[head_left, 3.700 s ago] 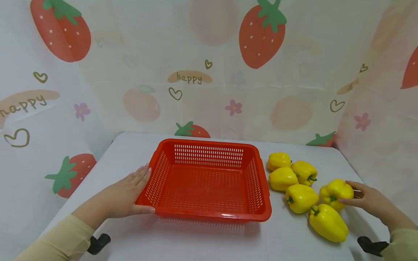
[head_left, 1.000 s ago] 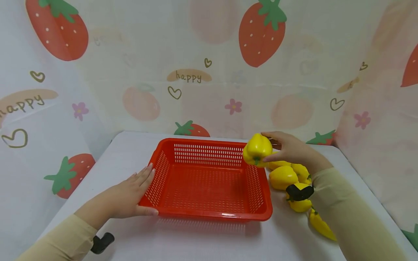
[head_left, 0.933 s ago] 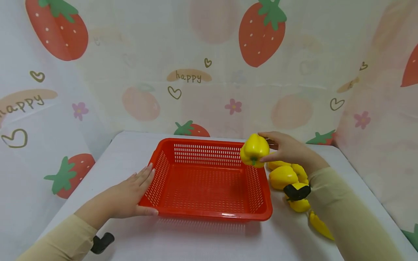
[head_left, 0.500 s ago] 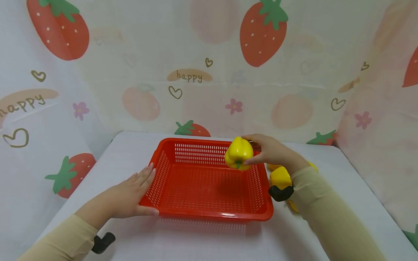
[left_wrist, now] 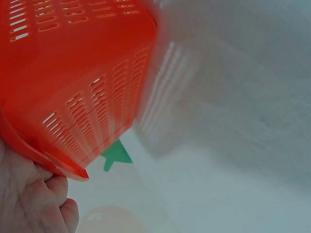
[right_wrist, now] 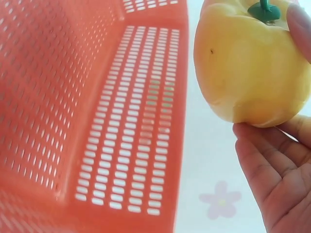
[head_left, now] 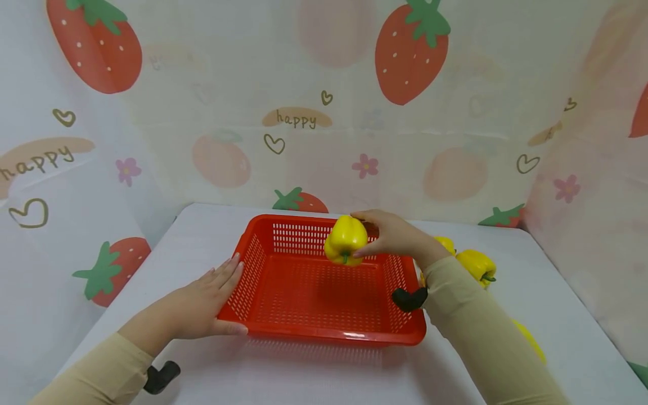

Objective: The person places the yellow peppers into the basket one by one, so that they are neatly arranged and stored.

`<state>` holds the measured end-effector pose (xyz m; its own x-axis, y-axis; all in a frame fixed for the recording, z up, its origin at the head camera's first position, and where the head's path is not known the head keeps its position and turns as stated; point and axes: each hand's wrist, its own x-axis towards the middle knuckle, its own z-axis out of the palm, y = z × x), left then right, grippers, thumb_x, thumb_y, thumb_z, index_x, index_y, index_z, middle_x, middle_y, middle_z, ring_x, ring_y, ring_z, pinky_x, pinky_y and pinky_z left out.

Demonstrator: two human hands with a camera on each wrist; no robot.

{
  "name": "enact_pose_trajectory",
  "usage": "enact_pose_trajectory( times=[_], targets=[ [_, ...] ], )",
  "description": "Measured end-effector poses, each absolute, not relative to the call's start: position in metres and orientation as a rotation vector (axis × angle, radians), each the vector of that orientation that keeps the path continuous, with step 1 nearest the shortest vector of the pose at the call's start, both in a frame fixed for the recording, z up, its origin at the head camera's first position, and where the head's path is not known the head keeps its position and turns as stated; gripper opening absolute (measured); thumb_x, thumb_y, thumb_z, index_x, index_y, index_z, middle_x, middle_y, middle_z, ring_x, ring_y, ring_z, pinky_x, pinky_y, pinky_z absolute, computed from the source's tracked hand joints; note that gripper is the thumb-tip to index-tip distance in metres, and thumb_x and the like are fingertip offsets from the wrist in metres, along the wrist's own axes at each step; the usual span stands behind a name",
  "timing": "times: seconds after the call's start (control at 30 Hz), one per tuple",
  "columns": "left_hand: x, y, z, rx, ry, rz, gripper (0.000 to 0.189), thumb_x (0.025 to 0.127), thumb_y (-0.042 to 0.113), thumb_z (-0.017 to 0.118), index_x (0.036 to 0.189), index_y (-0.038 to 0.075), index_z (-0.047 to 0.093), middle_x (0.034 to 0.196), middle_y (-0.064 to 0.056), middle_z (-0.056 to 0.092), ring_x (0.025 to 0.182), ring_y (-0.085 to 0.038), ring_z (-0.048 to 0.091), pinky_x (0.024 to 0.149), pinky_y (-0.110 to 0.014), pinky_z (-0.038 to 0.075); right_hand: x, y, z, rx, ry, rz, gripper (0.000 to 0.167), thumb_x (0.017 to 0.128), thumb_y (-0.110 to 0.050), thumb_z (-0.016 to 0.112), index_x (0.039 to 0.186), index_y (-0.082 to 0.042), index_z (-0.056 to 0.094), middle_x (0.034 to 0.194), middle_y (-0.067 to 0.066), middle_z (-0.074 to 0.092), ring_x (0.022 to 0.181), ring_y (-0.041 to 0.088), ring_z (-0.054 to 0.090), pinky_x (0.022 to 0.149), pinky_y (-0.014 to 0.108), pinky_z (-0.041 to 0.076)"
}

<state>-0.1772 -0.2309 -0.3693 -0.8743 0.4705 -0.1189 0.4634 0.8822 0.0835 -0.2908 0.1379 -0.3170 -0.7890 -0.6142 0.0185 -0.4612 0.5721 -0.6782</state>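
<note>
A red slotted plastic basket (head_left: 314,292) stands on the white table, with nothing inside it. My left hand (head_left: 202,298) rests against its left side, fingers straight along the wall and thumb on the front rim; the left wrist view shows that hand (left_wrist: 34,199) at the rim. Above the basket's back half, my right hand (head_left: 392,233) holds a yellow bell pepper (head_left: 346,239) between thumb and fingers, green stem low. In the right wrist view the bell pepper (right_wrist: 252,63) sits between thumb and fingertips, apart from the basket wall.
More yellow bell peppers (head_left: 477,265) lie on the table right of the basket, partly hidden by the right forearm and sleeve. Another bell pepper (head_left: 529,339) shows beyond the sleeve, nearer the front. A strawberry-printed cloth (head_left: 354,135) hangs behind and beside the table.
My right hand has taken a bell pepper from the right-hand group, lifted it and carried it left over the basket's right rim. My left hand has stayed at the basket.
</note>
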Motion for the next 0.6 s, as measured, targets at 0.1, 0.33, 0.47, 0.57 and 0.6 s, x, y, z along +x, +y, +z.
enact_pose_trajectory(
  times=[0.1, 0.33, 0.47, 0.57, 0.6],
  targets=[
    [-0.177, -0.231, -0.369, 0.733, 2.916, 0.077, 0.115, 0.068, 0.078, 0.049, 0.145, 0.001, 0.013, 0.152, -0.016, 0.006, 0.138, -0.032, 0.011, 0.108, -0.051, 0.02, -0.293, 0.129, -0.32, -0.946, 2.572, -1.023, 0.085, 0.07, -0.033, 0.079, 0.138, -0.006, 0.037, 0.127, 0.005, 0.048, 0.111, 0.02, 0.051, 0.094, 0.033, 0.044],
    [-0.177, -0.23, -0.369, 0.74, 2.917, 0.085, 0.114, 0.068, 0.077, 0.05, 0.145, 0.001, 0.014, 0.152, -0.016, 0.008, 0.138, -0.032, 0.011, 0.108, -0.051, 0.021, -0.297, 0.11, -0.328, -0.949, 2.531, -1.016, 0.077, 0.07, -0.032, 0.079, 0.135, -0.012, 0.043, 0.121, 0.001, 0.051, 0.107, 0.018, 0.051, 0.092, 0.033, 0.046],
    [-0.177, -0.23, -0.369, 0.723, 2.916, 0.08, 0.115, 0.067, 0.078, 0.049, 0.146, 0.002, 0.013, 0.153, -0.014, 0.007, 0.139, -0.03, 0.01, 0.108, -0.049, 0.021, -0.298, 0.1, -0.335, -0.926, 2.53, -0.998, 0.076, 0.07, -0.033, 0.079, 0.134, -0.013, 0.044, 0.121, 0.0, 0.05, 0.107, 0.017, 0.051, 0.092, 0.032, 0.046],
    [-0.177, -0.231, -0.369, 0.716, 2.914, 0.09, 0.116, 0.066, 0.079, 0.048, 0.146, 0.002, 0.014, 0.153, -0.015, 0.008, 0.139, -0.031, 0.011, 0.108, -0.05, 0.021, -0.299, 0.092, -0.34, -0.894, 2.546, -0.975, 0.08, 0.068, -0.036, 0.08, 0.136, -0.014, 0.042, 0.124, -0.003, 0.049, 0.109, 0.015, 0.05, 0.092, 0.031, 0.045],
    [-0.176, -0.231, -0.368, 0.713, 2.911, 0.096, 0.116, 0.066, 0.079, 0.048, 0.146, 0.002, 0.014, 0.152, -0.015, 0.008, 0.139, -0.031, 0.011, 0.108, -0.05, 0.021, -0.299, 0.089, -0.341, -0.891, 2.548, -0.969, 0.081, 0.068, -0.037, 0.08, 0.136, -0.015, 0.042, 0.123, -0.004, 0.05, 0.109, 0.014, 0.049, 0.092, 0.03, 0.045]
  ],
)
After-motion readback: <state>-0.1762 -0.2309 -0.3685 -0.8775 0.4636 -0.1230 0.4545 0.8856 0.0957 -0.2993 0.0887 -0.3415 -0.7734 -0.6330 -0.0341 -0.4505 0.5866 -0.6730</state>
